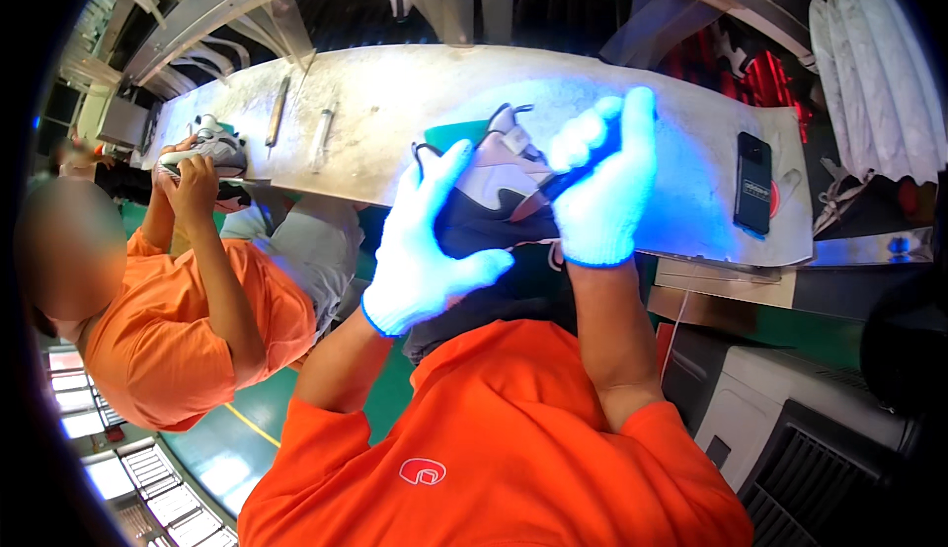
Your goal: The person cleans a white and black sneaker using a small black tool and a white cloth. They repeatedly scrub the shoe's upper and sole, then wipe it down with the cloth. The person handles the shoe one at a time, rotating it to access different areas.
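Note:
A pale grey and white sneaker [492, 174] with dark trim stands at the bench's near edge, between my gloved hands. My left hand [420, 241] lies along its heel end, fingers stretched upward against the side and thumb spread well away. At the front end, my right hand [610, 187] curls round something dark, with one finger pointing up. Whether that dark piece is the shoe's toe or a handle cannot be told. A brownish, blade-like shape [531, 207] shows beside it, against the shoe. Strong blue-white light washes out both gloves.
A dark phone [753, 184] lies at the right of the pale bench top [370, 103]. A brown-handled tool [277, 113] and a slim pale tool [322, 137] lie left. A co-worker in orange [197, 320] handles another shoe [216, 148]. A white ribbed duct [874, 78] hangs at right.

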The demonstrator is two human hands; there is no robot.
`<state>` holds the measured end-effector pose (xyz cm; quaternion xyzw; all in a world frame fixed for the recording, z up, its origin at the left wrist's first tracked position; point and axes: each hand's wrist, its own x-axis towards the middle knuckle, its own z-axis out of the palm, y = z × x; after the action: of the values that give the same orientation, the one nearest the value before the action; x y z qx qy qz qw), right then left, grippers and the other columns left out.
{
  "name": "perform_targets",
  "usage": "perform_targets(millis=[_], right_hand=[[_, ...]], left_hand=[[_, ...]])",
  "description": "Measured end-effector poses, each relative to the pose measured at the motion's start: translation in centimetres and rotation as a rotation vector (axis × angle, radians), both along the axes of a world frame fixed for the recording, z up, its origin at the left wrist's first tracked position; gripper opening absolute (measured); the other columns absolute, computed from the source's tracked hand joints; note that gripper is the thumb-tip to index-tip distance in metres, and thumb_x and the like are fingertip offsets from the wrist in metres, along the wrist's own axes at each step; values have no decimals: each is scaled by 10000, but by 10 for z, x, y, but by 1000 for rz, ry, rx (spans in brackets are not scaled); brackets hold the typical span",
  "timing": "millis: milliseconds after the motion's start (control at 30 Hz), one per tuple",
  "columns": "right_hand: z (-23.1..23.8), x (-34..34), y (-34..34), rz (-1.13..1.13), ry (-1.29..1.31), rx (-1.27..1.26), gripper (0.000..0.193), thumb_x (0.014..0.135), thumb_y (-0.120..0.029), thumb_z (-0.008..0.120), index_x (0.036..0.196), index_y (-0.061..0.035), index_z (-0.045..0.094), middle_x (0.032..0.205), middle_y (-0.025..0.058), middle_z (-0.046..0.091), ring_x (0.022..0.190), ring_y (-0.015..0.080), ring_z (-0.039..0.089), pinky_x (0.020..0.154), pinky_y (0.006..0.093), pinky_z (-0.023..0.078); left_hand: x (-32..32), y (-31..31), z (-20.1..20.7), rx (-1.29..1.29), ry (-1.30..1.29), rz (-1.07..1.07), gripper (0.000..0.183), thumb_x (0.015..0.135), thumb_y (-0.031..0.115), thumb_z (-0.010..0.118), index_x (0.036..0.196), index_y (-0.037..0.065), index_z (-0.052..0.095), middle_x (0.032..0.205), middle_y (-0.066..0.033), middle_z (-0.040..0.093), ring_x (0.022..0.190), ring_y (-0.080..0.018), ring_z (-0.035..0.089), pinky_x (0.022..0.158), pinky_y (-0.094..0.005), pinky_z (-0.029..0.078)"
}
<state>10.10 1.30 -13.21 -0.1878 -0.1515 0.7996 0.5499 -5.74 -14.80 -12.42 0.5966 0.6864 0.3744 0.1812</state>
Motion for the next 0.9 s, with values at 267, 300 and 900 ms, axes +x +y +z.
perform_targets(millis=[267, 300, 900], right_hand=[[-12, 1, 12, -91, -32, 57, 473, 1195, -568, 540, 917, -197, 631, 675, -15, 591, 564, 153, 571, 530, 349, 475], [-12, -4, 9, -80, -31, 66, 478, 1196, -573, 534, 923, -193, 631, 674, -13, 592, 561, 157, 573, 526, 349, 478], [-16, -12, 22, 169, -94, 72, 482, 1178, -564, 581, 946, -149, 660, 703, 14, 606, 563, 164, 586, 517, 337, 481]], left_hand=[[-7, 2, -16, -29, -266, 45, 1151, 687, 299, 996, 1693, 46, 498, 1610, -258, 531, 1491, -418, 575, 1250, -481, 473], [-6, 2, -16, -28, -272, 41, 1150, 687, 297, 996, 1692, 45, 499, 1614, -257, 530, 1493, -418, 573, 1250, -481, 473], [-11, 11, -15, -89, -497, 64, 1141, 664, 203, 989, 1692, 49, 520, 1636, -189, 540, 1517, -361, 556, 1271, -445, 451]])
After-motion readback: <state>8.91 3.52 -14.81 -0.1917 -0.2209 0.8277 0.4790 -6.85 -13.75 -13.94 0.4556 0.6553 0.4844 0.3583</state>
